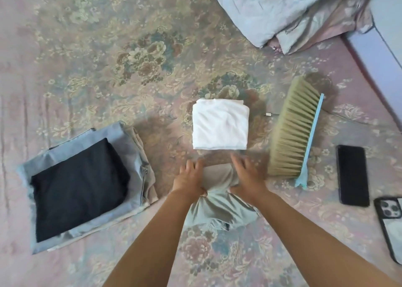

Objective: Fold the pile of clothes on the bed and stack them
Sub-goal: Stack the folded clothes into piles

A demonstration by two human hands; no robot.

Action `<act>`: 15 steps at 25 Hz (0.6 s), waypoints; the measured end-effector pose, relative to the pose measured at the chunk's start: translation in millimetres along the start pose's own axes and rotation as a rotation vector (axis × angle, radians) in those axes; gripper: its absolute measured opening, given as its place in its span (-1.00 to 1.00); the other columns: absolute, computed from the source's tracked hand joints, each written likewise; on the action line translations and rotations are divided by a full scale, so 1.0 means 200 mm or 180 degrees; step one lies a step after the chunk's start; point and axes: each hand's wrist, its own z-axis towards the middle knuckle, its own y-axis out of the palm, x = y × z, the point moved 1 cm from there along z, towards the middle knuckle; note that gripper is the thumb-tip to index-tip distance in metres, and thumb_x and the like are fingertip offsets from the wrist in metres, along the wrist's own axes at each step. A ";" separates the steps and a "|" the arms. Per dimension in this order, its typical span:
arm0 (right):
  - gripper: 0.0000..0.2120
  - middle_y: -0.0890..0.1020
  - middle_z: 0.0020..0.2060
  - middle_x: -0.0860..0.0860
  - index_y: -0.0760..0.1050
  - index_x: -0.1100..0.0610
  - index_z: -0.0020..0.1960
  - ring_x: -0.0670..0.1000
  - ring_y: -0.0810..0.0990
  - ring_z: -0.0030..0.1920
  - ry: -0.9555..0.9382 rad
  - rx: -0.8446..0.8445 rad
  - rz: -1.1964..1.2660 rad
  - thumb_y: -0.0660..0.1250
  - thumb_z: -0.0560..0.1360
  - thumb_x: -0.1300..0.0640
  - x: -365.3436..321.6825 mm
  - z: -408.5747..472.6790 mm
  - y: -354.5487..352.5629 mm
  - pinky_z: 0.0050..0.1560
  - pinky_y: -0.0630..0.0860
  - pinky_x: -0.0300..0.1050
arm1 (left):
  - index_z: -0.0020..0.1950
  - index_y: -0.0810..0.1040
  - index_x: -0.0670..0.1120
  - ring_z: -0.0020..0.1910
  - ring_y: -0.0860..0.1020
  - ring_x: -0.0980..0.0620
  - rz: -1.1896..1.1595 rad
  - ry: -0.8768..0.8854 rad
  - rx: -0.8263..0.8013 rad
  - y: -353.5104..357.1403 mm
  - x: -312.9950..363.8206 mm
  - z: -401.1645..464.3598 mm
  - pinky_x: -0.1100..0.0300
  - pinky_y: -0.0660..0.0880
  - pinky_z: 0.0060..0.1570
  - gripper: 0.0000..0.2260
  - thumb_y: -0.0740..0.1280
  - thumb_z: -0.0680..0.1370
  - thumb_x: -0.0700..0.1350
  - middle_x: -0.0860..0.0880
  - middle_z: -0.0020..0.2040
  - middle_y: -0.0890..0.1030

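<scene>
Risking a lopsided fold: the pale green garment point(219, 204) is bunching at its middle between the two hands on the bed point(108, 58), and uneven pressure could be skewing it or nudging the folded white garment point(220, 125) just beyond. Left hand point(188, 179) and right hand point(247, 178) are lying on its far edge, fingers point(238, 159) nearly straight, pressing rather than clenching. Folded dark garment point(79, 186) is resting on a grey-blue one point(130, 143), well apart at left.

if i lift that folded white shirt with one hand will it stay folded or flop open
The white shirt is soft cloth folded in loose layers, so it would probably sag and partly unfold from a one-hand lift. It looks light. On the smooth floral bedspread it would likely slide easily if pushed.
</scene>
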 end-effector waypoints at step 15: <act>-0.56 0.58 0.02 0.11 0.46 0.23 0.21 0.08 0.56 -0.08 0.1480 0.0613 0.3591 0.47 0.41 0.10 -0.10 0.39 -0.41 -0.15 0.44 -0.13 | 0.23 0.43 -0.17 -0.07 0.52 -0.02 -0.3828 -0.0970 0.0655 -0.39 0.05 0.40 0.19 0.47 -0.12 -0.55 0.48 0.38 -0.23 -0.11 0.08 0.57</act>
